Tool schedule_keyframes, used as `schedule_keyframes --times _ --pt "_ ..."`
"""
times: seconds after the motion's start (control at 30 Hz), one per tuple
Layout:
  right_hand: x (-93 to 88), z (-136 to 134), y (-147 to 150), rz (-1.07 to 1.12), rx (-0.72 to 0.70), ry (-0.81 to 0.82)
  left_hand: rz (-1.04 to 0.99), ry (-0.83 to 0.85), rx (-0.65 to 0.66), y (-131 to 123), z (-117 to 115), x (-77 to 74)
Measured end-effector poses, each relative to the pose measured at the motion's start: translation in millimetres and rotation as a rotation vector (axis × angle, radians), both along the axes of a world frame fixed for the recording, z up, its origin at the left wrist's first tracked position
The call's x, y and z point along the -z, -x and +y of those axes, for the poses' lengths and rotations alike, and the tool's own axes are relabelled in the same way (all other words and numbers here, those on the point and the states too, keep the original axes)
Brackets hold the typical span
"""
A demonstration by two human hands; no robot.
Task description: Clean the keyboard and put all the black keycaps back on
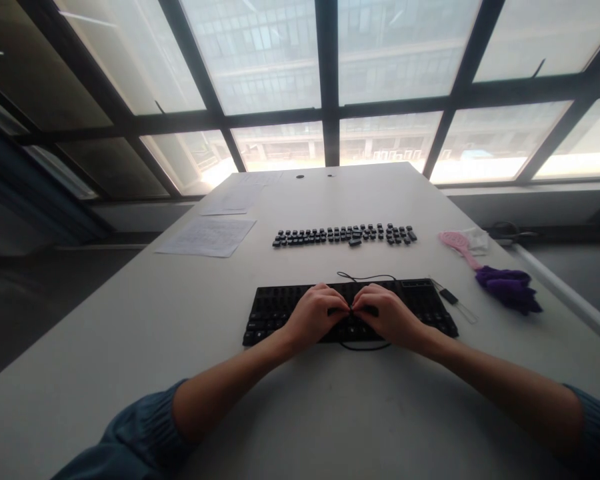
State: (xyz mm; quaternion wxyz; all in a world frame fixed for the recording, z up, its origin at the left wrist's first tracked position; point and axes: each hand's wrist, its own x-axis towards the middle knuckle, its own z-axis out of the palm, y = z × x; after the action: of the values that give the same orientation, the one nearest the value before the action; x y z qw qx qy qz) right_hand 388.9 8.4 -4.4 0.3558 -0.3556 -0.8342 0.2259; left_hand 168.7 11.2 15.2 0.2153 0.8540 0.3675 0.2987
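Loose black keycaps point(323, 235) in rows beyond my keyboard point(270, 317) on the surface point(130, 347), wire tool point(449, 297), pink brush point(457, 243) and purple cloth point(507, 288) at right, papers point(210, 237) at left, my left hand point(320, 310) and right hand point(385, 312) pinched over mid-keyboard, hiding keys, anything gripped indiscernible.

"How are your arms?"
"Left forearm point(235, 373) and right forearm point(500, 383) bare, slanting forward and inward."
"And each grip?"
"My left grip point(314, 312) and right grip point(389, 313) curl, fingertips nearly meeting; whether either pinch closes fully, I can't tell."
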Motion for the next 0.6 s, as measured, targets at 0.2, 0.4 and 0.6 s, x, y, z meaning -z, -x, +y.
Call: schedule_keyframes --times 0.2,0.4,0.6 --pt "-2.2 -3 0 -0.041 -0.014 -0.068 0.000 -0.016 -0.005 0 -2 0.3" --pt "-7.0 -6 1 -0.104 -0.038 -0.116 0.062 -0.047 0.014 3 -8 -3.0" --pt "-12.6 -10 2 -0.158 -0.034 -0.145 0.160 -0.133 -0.005 5 -16 -4.0"
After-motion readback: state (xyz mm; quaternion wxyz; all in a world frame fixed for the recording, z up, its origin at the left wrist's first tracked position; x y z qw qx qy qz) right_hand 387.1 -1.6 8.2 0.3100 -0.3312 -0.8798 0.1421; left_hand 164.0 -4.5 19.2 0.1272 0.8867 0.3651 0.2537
